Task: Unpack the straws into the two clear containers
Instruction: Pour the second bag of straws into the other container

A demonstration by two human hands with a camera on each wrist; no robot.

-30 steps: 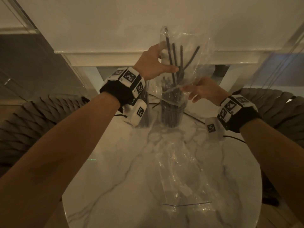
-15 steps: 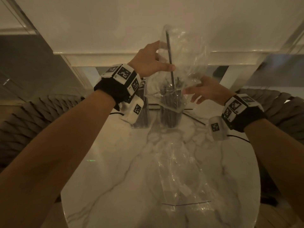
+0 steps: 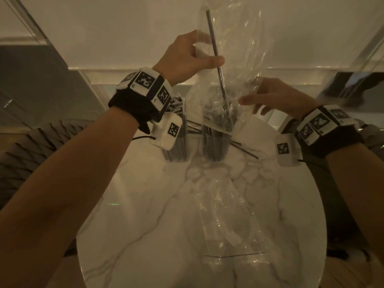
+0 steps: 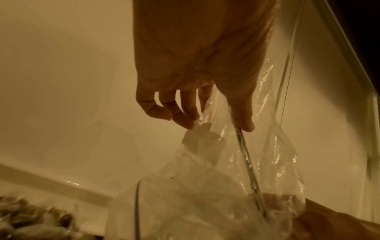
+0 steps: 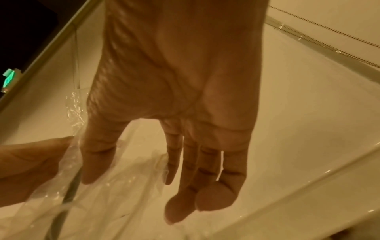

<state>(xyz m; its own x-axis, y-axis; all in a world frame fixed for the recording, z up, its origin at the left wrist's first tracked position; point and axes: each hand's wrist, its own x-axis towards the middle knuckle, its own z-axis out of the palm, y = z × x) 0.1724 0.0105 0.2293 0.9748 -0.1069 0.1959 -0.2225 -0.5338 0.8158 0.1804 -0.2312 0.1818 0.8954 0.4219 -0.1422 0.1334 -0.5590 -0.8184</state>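
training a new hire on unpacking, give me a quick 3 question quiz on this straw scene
1. True or false: the left hand grips the upturned clear bag held above the right container.
2. How many straws still show inside that bag? A) none B) one C) a full bundle
3. What lies flat on the marble table nearest the camera?

Key:
1. True. The left hand pinches the bag near its top; the right hand touches its side, fingers mostly straight.
2. B. One dark straw stands in the bag, its lower end down among the straws in the container.
3. An empty clear bag, with a single loose straw at its near end.
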